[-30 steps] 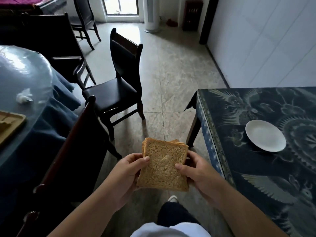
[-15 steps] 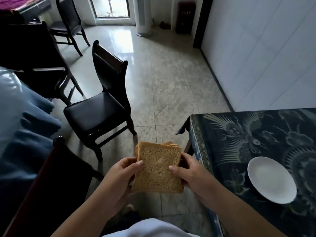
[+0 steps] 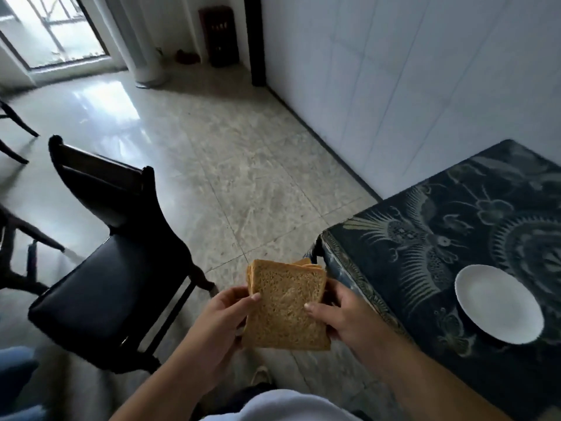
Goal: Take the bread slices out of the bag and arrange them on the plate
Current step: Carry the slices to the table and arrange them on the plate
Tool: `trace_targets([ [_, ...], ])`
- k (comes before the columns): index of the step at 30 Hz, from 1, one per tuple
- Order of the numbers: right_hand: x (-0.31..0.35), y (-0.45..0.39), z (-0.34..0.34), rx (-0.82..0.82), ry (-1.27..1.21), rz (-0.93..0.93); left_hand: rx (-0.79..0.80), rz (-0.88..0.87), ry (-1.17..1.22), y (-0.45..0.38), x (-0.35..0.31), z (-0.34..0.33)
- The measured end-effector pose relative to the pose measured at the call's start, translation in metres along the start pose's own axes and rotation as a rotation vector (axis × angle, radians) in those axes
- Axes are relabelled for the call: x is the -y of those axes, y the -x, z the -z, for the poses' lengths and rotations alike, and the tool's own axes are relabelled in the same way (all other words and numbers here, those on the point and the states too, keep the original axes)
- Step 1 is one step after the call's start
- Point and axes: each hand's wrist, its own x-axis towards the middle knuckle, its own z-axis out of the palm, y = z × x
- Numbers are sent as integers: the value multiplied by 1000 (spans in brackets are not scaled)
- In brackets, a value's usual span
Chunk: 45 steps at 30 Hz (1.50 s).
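Bread slices (image 3: 287, 305): a small stack of brown, wholemeal-looking slices held upright in the air above the floor, left of the bench; the front slice faces the camera, roughly square with a darker crust edge and a fine, even crumb, and the tops of further slices fan out behind it at the upper right.
Left hand (image 3: 218, 322): grips the stack's left edge, thumb pressed on the front face, fingers wrapped behind.
Right hand (image 3: 343, 317): grips the stack's right edge, thumb on the front face, fingers closed round the back.
Plate (image 3: 498, 303): white, round, bare, lying flat on the bench well to the right of the bread.
Bench (image 3: 425, 238): covered by a dark cloth with a pale bird and flower pattern; its near corner stands just beside the right hand.
Chair (image 3: 112, 256): dark wood with a black padded seat, on the floor to the left of the hands.
Floor (image 3: 230, 153): pale, glossy stone tiles.
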Motion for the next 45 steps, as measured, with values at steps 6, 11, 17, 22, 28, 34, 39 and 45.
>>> trace_targets([
  [6, -7, 10, 10, -375, -149, 33, 268, 87, -231, -58, -28, -30],
  [11, -26, 55, 36, -692, -327, 36, 536, 172, -427, -70, -23, -99],
  [17, -47, 108, 65, -973, -444, 64, 721, 196, -562, -58, 0, -176],
  [22, -57, 132, 85, -1071, -412, 108, 768, 159, -624, -49, 17, -217],
  [28, -67, 142, 104, -1099, -307, 118, 754, 65, -688, -47, 36, -239],
  [34, -67, 138, 122, -1115, -306, 106, 747, 66, -707, -60, 39, -257],
  [39, -58, 120, 141, -1172, -268, 103, 773, -4, -794, -86, 33, -281],
  [45, -44, 98, 161, -1207, -293, 81, 842, 19, -831, -115, 24, -308],
])
